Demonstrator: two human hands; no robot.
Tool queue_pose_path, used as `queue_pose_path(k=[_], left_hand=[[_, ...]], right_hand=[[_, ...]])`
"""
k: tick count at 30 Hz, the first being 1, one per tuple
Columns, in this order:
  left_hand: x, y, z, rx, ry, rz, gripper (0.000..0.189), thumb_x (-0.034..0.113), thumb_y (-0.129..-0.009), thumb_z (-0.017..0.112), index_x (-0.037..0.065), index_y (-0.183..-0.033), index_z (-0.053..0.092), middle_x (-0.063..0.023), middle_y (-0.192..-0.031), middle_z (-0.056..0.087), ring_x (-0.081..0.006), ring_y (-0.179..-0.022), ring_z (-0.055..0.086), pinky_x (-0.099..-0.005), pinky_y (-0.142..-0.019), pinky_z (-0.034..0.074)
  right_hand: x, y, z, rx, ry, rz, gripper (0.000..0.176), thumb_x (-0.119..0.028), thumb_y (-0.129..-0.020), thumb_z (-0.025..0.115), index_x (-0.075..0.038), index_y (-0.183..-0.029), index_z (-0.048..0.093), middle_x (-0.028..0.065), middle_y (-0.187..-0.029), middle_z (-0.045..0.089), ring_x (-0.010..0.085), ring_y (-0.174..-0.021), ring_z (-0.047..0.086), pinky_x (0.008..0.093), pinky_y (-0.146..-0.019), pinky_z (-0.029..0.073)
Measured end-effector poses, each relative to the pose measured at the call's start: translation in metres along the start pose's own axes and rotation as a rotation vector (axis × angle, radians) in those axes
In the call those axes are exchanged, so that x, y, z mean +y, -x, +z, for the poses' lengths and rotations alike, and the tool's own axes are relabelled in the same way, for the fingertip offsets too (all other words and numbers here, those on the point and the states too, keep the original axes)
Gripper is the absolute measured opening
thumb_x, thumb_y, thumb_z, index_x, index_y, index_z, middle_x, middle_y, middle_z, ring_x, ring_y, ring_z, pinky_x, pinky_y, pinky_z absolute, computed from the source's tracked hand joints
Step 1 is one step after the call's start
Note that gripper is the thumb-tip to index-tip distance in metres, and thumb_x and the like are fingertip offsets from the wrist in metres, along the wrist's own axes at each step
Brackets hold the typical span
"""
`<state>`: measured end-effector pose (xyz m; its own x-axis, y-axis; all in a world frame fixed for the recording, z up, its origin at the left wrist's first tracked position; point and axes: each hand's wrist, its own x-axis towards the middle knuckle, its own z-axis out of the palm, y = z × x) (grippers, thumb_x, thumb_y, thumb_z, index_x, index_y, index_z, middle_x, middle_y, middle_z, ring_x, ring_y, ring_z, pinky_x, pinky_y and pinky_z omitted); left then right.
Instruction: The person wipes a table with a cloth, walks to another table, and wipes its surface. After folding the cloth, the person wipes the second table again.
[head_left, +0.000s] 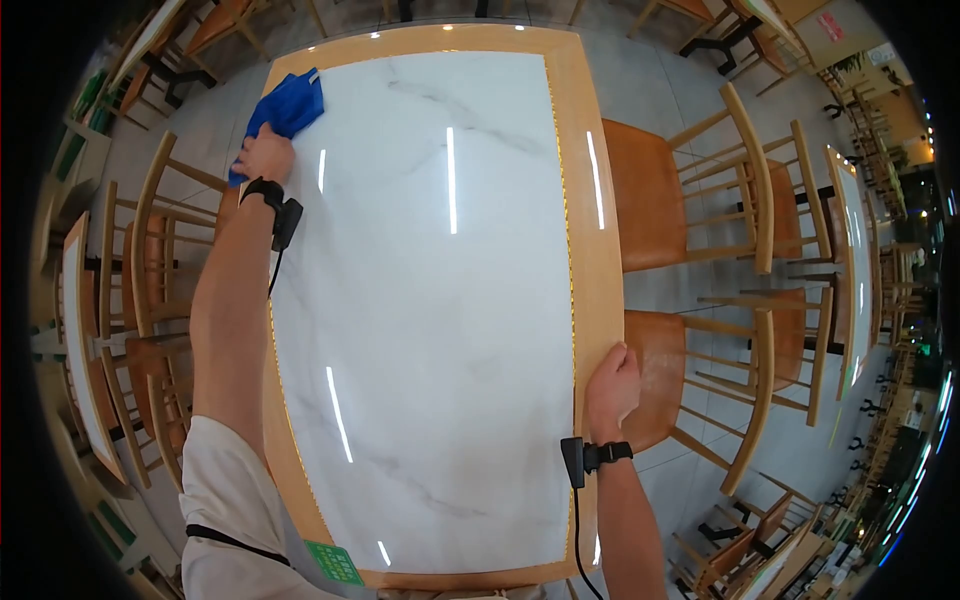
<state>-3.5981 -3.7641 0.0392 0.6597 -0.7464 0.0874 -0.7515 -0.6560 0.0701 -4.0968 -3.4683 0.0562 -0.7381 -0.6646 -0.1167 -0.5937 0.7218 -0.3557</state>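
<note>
A tiled floor (667,95) with wooden chairs surrounds a table whose marbled tabletop (440,300) has a wooden border; the view curves strongly, and its outer rim falls into black. The near edge is partly cut off by the bottom of the view, with a little of the person's clothing below it.

The left hand (266,155) is at the left edge, towards the far left corner, its fingers bent and grasping a blue cloth (290,105). The cloth lies bunched over the border and reaches the edge; the hand hides its near part, and the fingertips are hard to make out.

The right hand (613,392) is at the right edge, nearer the near right corner, with its fingers curled in. The fingertips are hidden, so I cannot tell whether they grip the edge. A strap with a black device (573,462) circles that wrist, its cable running off the bottom.

Marble stretches between the hands. Along the right edge, two chair seats (645,195) come close up, leaving a narrow gap between them. A green sticker (333,563) marks the near left corner.
</note>
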Motion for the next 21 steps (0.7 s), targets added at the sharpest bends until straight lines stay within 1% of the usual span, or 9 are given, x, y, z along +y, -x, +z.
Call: queue_pose_path(k=[1,3,7,9,13,14,17,19,21], left_hand=[[0.012,0.002,0.002,0.000,-0.002,0.004,0.043,0.023,-0.088,0.048,0.016,-0.131,0.052,-0.0201,-0.134,0.049,-0.0415,-0.126,0.043,-0.0632,-0.103,0.028],[0.041,0.002,0.012,0.021,0.068,0.283,0.041,0.017,-0.086,0.049,0.015,-0.127,0.055,-0.0175,-0.131,0.052,-0.0370,-0.124,0.046,-0.0610,-0.102,0.032],[0.134,0.042,0.028,0.123,0.221,0.411,0.040,0.014,-0.085,0.051,0.015,-0.124,0.058,-0.0135,-0.126,0.054,-0.0345,-0.121,0.048,-0.0602,-0.101,0.034],[0.178,0.068,0.032,0.086,0.285,0.547,0.039,0.014,-0.083,0.053,0.015,-0.122,0.059,-0.0122,-0.125,0.055,-0.0343,-0.121,0.048,-0.0608,-0.100,0.035],[0.261,0.156,0.028,0.102,0.445,0.825,0.036,0.015,-0.083,0.056,0.017,-0.118,0.062,-0.0106,-0.121,0.055,-0.0322,-0.120,0.045,-0.0609,-0.103,0.030],[0.280,0.181,0.026,0.044,0.491,0.873,0.035,0.015,-0.082,0.057,0.017,-0.117,0.063,-0.0104,-0.119,0.055,-0.0313,-0.119,0.045,-0.0602,-0.105,0.027],[0.318,0.250,0.021,-0.081,0.593,1.004,0.036,0.014,-0.086,0.052,0.017,-0.120,0.063,-0.0144,-0.132,0.050,-0.0350,-0.132,0.037,-0.0596,-0.111,0.019],[0.322,0.272,0.009,-0.139,0.550,1.045,0.037,0.015,-0.088,0.055,0.016,-0.125,0.060,-0.0152,-0.140,0.046,-0.0362,-0.134,0.036,-0.0577,-0.111,0.021],[0.320,0.276,0.001,-0.175,0.428,1.179,0.037,0.017,-0.089,0.055,0.016,-0.125,0.059,-0.0148,-0.143,0.043,-0.0348,-0.136,0.033,-0.0537,-0.113,0.020]], right_hand=[[0.000,0.000,0.000,0.000,-0.001,0.005,0.046,-0.041,-0.095,0.038,-0.004,-0.083,0.061,0.0220,-0.077,0.064,0.0444,-0.071,0.060,0.0529,-0.061,0.046],[0.000,-0.001,0.000,-0.004,0.031,0.005,0.045,-0.041,-0.095,0.038,-0.004,-0.084,0.061,0.0216,-0.077,0.064,0.0436,-0.071,0.061,0.0530,-0.062,0.046],[0.003,-0.002,0.000,-0.020,0.027,0.010,0.044,-0.041,-0.095,0.037,-0.005,-0.089,0.063,0.0209,-0.077,0.066,0.0427,-0.071,0.062,0.0533,-0.062,0.047],[0.004,-0.003,0.002,-0.044,0.064,0.025,0.044,-0.041,-0.095,0.037,-0.007,-0.095,0.065,0.0201,-0.079,0.066,0.0419,-0.072,0.063,0.0531,-0.063,0.047],[0.005,-0.004,0.000,-0.053,0.045,0.017,0.044,-0.041,-0.095,0.037,-0.008,-0.100,0.066,0.0198,-0.080,0.067,0.0420,-0.073,0.063,0.0527,-0.063,0.047],[0.000,-0.003,-0.003,-0.078,0.015,0.048,0.044,-0.041,-0.095,0.036,-0.005,-0.093,0.063,0.0208,-0.082,0.066,0.0435,-0.077,0.061,0.0525,-0.067,0.046],[-0.004,-0.001,-0.005,-0.094,-0.007,0.076,0.046,-0.041,-0.095,0.035,-0.002,-0.085,0.060,0.0222,-0.083,0.064,0.0452,-0.079,0.059,0.0524,-0.070,0.045],[-0.003,-0.002,-0.003,-0.085,0.000,0.069,0.046,-0.040,-0.095,0.036,-0.002,-0.084,0.059,0.0225,-0.082,0.063,0.0453,-0.079,0.059,0.0526,-0.069,0.045],[0.004,-0.004,0.001,-0.072,0.052,0.025,0.043,-0.039,-0.095,0.037,-0.007,-0.100,0.066,0.0210,-0.080,0.066,0.0431,-0.074,0.062,0.0529,-0.065,0.047]])
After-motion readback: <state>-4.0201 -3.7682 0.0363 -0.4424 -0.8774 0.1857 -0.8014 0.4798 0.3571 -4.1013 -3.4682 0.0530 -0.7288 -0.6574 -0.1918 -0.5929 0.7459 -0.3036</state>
